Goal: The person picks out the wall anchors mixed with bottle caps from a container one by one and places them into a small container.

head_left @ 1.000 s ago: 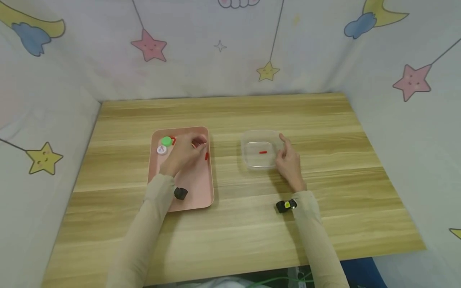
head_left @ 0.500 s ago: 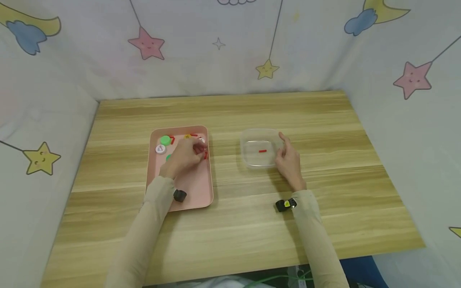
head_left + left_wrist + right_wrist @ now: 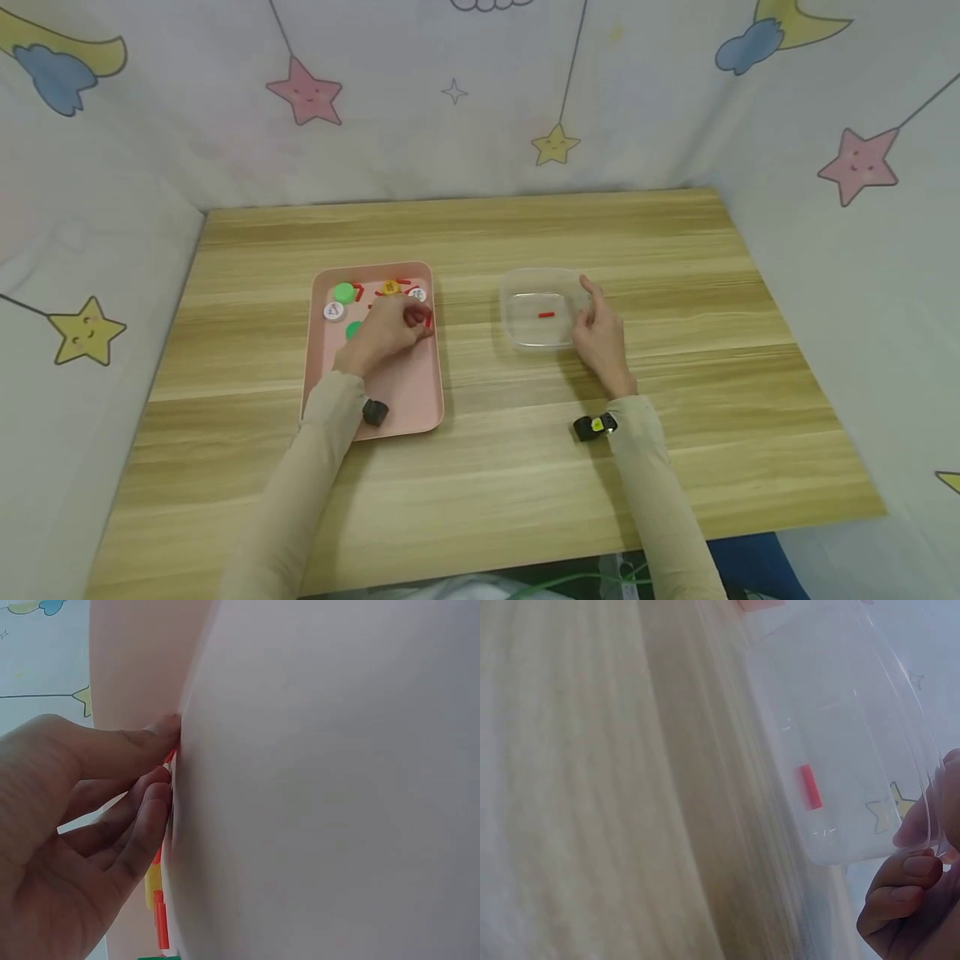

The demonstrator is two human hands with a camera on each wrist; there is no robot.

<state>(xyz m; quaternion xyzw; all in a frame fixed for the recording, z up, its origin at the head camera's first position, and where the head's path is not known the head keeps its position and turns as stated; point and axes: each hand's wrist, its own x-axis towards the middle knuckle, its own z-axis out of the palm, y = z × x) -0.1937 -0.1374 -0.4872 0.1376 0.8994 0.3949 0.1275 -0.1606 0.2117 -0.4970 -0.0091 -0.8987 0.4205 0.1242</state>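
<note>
My left hand (image 3: pixel 384 332) is low over the pink tray (image 3: pixel 405 400), at its right side. Thumb and fingertips close round a small red stick (image 3: pixel 171 757), one at each end of it in the left wrist view. Round the hand lie a white cap (image 3: pixel 417 294), a yellow cap (image 3: pixel 391 287), green caps (image 3: pixel 344 292) and several more red sticks (image 3: pixel 403 282). My right hand (image 3: pixel 602 342) grips the right wall of a clear plastic container (image 3: pixel 517 287), one digit inside and curled fingers outside. A single red stick (image 3: pixel 810 787) lies on the container's floor.
Another white cap (image 3: pixel 333 312) is at the tray's left side. The wooden table (image 3: pixel 480 467) runs between tray and container. A patterned cloth (image 3: pixel 450 150) stands behind the table. Black wrist cameras (image 3: pixel 375 412) hang at both sleeves.
Within the tray the left hand has moved slightly toward the person, from beside the white cap to the red stick by the right wall, uncovering caps behind it. The right hand stays put.
</note>
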